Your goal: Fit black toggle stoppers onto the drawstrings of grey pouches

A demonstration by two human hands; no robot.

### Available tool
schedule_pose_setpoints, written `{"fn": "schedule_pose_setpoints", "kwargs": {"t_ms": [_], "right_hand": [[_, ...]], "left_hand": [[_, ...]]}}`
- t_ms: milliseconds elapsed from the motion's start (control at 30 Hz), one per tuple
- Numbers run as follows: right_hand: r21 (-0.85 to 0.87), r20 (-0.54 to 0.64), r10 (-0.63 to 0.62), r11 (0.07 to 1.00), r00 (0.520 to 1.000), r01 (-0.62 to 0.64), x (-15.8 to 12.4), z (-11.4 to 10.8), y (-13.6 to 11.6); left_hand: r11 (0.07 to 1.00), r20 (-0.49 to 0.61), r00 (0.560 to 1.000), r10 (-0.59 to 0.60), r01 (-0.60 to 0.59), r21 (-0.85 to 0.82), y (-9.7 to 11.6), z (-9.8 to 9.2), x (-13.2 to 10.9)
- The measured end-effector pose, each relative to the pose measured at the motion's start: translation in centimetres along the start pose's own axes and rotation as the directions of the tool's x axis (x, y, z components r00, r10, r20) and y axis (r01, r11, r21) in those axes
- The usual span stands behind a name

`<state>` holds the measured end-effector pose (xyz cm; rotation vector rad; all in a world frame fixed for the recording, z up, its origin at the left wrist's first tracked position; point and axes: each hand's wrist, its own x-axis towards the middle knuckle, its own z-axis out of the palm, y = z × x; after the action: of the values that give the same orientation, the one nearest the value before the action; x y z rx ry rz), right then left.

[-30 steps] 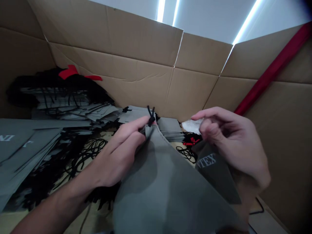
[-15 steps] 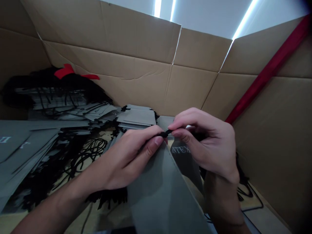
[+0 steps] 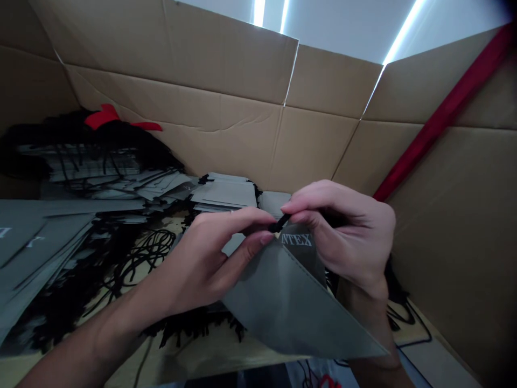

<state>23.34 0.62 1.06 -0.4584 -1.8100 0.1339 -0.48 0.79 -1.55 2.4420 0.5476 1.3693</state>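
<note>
A grey fabric drawstring bag [image 3: 283, 302] with white "INTEX" lettering is held up in front of me inside a large cardboard box [image 3: 226, 108]. My left hand [image 3: 210, 258] pinches the bag's top edge and its black drawstring [image 3: 278, 225]. My right hand [image 3: 343, 237] pinches the same black cord from the other side, fingertips almost touching those of the left hand. Both hands are closed on the cord end.
Stacks of similar grey bags [image 3: 44, 237] with tangled black cords [image 3: 137, 258] lie at the left and middle of the box floor. A red tie [image 3: 105, 116] sits on a far left pile. A red strip [image 3: 436, 116] runs up the right wall.
My right hand came in from the right and closed on the black cord beside the left hand. The bag tilted so its lettered top is turned toward me.
</note>
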Motion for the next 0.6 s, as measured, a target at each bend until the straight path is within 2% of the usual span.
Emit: {"fn": "schedule_pose_setpoints", "kwargs": {"t_ms": [100,200,267,433,600], "right_hand": [[-0.018,-0.016,0.027,0.999,1.000,-0.027,0.0,-0.1,-0.2],[-0.068,-0.101,0.079,0.994,0.992,-0.087,-0.2,-0.2,-0.9],[-0.117,-0.131,0.063,0.990,0.989,-0.078,-0.4,-0.2,-1.3],[-0.160,0.060,-0.016,0.987,0.998,0.025,-0.7,0.1,-1.7],[-0.200,0.116,-0.018,0.979,0.993,0.041,-0.8,0.4,-1.3]], "left_hand": [[0.997,-0.065,0.998,0.014,-0.009,0.076,0.1,0.0,-0.1],[0.994,-0.115,0.993,0.006,0.007,0.110,0.1,0.1,-0.2],[0.992,-0.155,0.988,0.013,0.006,0.124,0.2,0.2,-0.2],[0.984,-0.182,0.982,0.052,-0.020,0.175,0.4,0.5,-0.1],[0.979,-0.156,0.986,0.061,-0.029,0.200,0.4,0.6,-0.1]]}}
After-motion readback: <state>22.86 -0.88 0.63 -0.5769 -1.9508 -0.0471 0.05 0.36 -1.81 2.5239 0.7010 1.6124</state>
